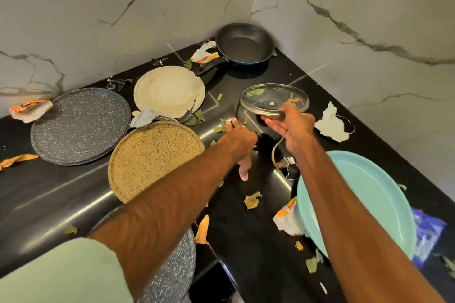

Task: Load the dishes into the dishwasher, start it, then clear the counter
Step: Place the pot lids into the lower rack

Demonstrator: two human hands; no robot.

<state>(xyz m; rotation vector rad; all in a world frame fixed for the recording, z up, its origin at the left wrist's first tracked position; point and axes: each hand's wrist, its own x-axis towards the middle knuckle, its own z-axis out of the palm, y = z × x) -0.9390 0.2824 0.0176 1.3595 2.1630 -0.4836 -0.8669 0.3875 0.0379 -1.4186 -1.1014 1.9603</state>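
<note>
The near rim of the glass lid (273, 99) is pinched by the right hand (288, 125), thumb on top and fingers underneath, so this grip is closed on the lid. The lid is held tilted above a dark pot (250, 122), probably so that the leaf bits lying on it can slide off before it is carried away. A thin strand of peel (277, 147) hangs down below this hand.

The left hand (240, 138) is stretched toward the left side of the pot, with fingers straight and the thumb spread downward. Nothing is gripped by it, and whether the pot is touched cannot be told. It is likely meant to steady or take the pot.

The pot stands toward the back right corner of the black counter (61, 202), and a frying pan (245, 44) is placed in that corner itself. A cream plate (168, 91) and a grey speckled plate (80, 125) lie along the back edge, a tan plate (155, 160) in the middle, and a turquoise plate (357, 202) at the right edge. Torn paper (330, 125) and leaves are scattered between them. No dishwasher is seen, so the loading seems hardly begun.
</note>
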